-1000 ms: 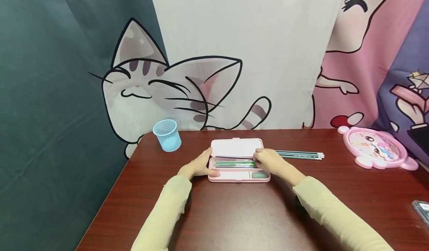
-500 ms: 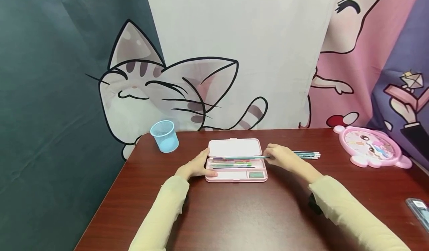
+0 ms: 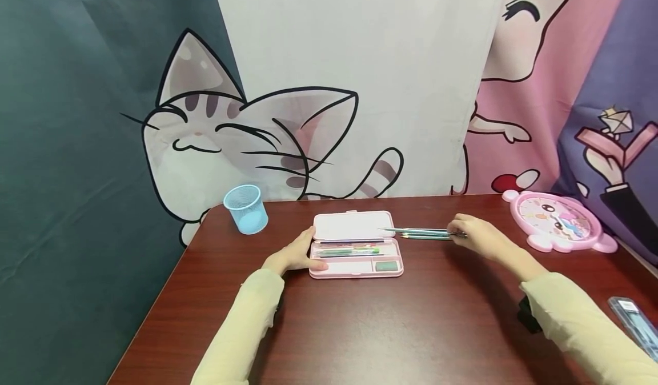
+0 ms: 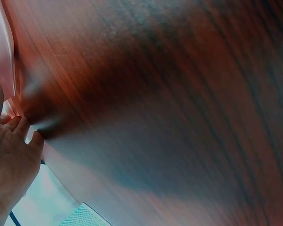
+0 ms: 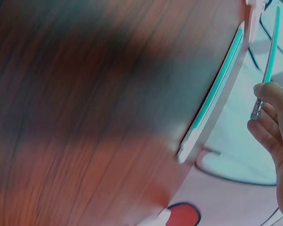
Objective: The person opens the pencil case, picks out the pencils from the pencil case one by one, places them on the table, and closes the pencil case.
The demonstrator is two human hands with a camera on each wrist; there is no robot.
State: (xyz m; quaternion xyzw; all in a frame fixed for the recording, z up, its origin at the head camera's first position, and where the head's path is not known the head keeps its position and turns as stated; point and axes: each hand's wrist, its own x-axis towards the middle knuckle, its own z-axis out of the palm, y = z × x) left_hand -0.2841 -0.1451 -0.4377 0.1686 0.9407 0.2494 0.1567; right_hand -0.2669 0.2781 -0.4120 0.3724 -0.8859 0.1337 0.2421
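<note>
A pink pencil case lies open on the table, its lid folded back. Inside are several slim pens or pencils and a grey-green block in the front compartment. My left hand holds the case by its left end, thumb over the front part and fingers at the back corner. To the right of the case, my right hand pinches a teal pencil near its metal-banded end. That pencil is raised above several similar pencils lying on the table.
At the back left stands a light blue mesh cup. A pink animal-shaped clock lies at the back right. Near the right edge is a flat clear-lidded case. A cartoon-printed cloth hangs behind the table.
My right hand has moved right, out of the pencil case, bringing a pencil over the ones on the table. My left hand has stayed on the case. The head view has shifted slightly right.
</note>
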